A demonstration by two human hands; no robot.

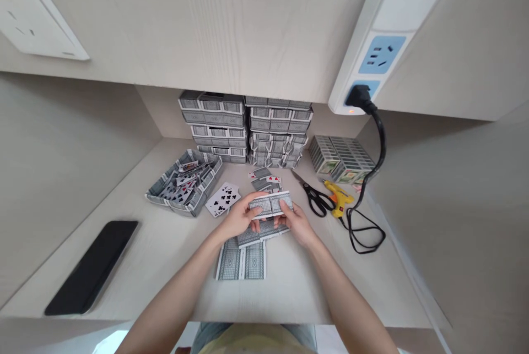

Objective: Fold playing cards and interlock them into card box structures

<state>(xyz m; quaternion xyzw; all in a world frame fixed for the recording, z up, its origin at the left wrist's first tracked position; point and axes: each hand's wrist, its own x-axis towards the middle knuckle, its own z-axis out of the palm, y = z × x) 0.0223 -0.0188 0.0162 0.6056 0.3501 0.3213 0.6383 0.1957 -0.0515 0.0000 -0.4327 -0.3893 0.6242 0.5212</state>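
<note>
Between both hands I hold a joined strip of grey-backed playing cards [270, 205], raised a little off the desk. My left hand [240, 216] grips its left end, thumb on the front; my right hand [298, 224] pinches the right end the same way. Just below the strip lies a longer panel of cards [249, 236], partly hidden by my fingers. Nearer to me rests a flat panel of folded cards [242, 260]. Small folded card pieces [261, 173] lie beyond my hands. A few loose cards [223, 199], one showing clubs, are left of my left hand.
A card-built tray [165, 206] holds loose cards. Stacked card boxes [219, 117] stand at the back, with card packs [341, 157] beside them. Scissors [317, 200] and a yellow glue gun [339, 199] with a black cord lie right. A black phone [93, 266] lies left; a power strip [380, 40] hangs above.
</note>
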